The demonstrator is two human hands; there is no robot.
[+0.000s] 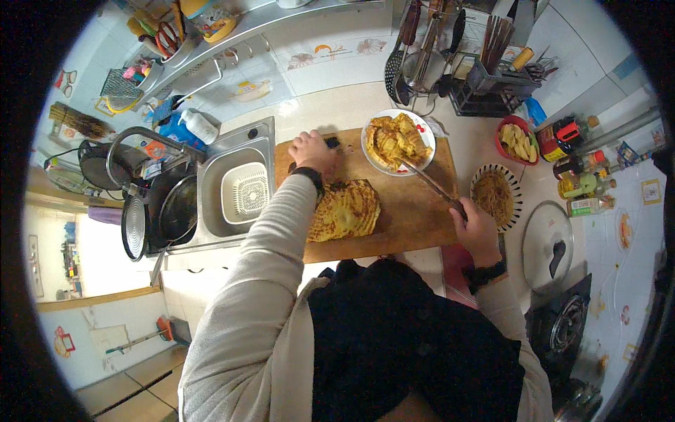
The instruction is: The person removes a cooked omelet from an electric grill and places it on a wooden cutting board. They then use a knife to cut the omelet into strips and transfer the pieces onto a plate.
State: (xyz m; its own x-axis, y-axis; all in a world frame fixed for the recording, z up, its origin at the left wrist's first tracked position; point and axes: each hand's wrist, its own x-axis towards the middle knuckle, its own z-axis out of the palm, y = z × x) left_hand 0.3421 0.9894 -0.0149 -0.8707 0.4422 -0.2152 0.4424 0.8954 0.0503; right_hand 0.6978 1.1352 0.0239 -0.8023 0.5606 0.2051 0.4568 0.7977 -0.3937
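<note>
My left hand [311, 150] is over the upper left of the wooden cutting board [416, 216], beside a small black object [332, 142]; whether it grips anything is unclear. My right hand [474, 224] holds the dark handle of a long utensil [435, 184], perhaps chopsticks or tongs. Its far end reaches into browned yellow food pieces [398, 138] on a white plate [367, 159] at the board's top right. A browned flatbread or pancake [348, 211] lies on the board, partly hidden by my left forearm.
Left of the board is a steel sink [211, 211] with a white basket [245, 192]. To the right stand a noodle-like food bowl [493, 195], a red bowl of slices [517, 140], bottles [585, 182], a glass lid [547, 247] and a gas stove [567, 322].
</note>
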